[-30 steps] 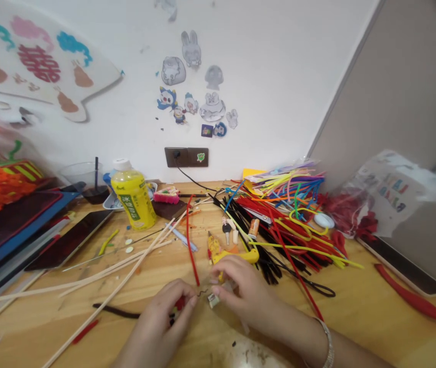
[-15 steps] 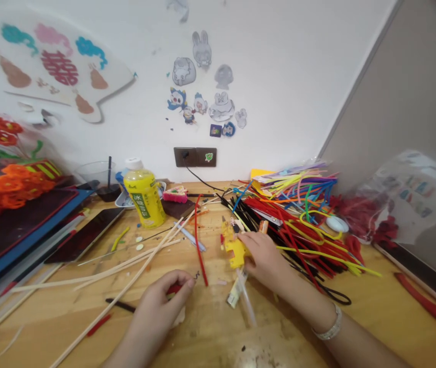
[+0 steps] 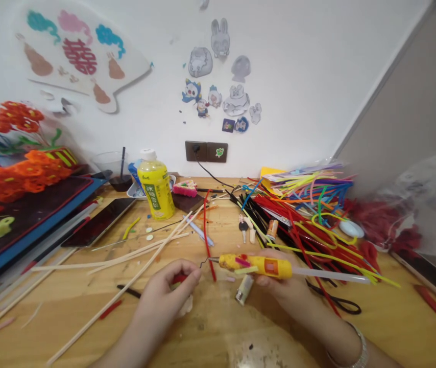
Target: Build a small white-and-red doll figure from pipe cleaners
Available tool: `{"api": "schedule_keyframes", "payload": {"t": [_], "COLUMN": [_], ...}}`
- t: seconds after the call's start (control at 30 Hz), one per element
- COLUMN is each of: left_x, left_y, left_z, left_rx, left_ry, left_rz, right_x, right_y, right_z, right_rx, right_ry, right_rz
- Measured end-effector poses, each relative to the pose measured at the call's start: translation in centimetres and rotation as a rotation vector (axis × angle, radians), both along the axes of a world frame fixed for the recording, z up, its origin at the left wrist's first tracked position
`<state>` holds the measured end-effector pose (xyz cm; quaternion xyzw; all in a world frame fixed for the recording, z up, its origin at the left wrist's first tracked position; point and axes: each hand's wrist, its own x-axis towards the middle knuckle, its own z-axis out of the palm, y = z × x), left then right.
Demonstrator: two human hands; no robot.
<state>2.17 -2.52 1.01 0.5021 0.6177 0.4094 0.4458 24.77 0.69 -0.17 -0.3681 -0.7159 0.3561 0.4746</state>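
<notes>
My right hand grips a yellow glue gun held level, its tip pointing left and a clear glue stick trailing out the back. My left hand pinches a small red piece with a thin dark wire end sticking up toward the gun's tip. The tip and the wire nearly meet above the wooden table. A small whitish lighter-like item lies just below the gun.
A big heap of coloured pipe cleaners fills the right side. Long wooden sticks lie across the left. A yellow drink bottle, a dark tablet, orange craft flowers and a wall socket stand behind.
My right hand reached to the yellow glue gun, picked it up and brought it level toward my left hand's wire. The view has shifted left.
</notes>
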Motion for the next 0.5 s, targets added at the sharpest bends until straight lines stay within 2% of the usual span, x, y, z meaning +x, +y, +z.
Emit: {"api": "schedule_keyframes", "payload": {"t": [0.13,0.4,0.5], "left_x": [0.2,0.5,0.6], "left_y": [-0.1,-0.4,-0.4], "left_z": [0.1,1.1,1.4], "left_rx": [-0.054,-0.078,-0.062], "left_ry": [-0.099,-0.146,-0.155], "left_rz": [-0.01,0.015,0.019], "right_x": [0.0,-0.2,-0.3], "right_y": [-0.1,-0.5,-0.5], "right_z": [-0.4,-0.1,0.0], "right_rx": [-0.01,-0.022,0.017], "right_ry": [0.0,-0.017,-0.033], "right_rz": [-0.059,-0.017,-0.036]}}
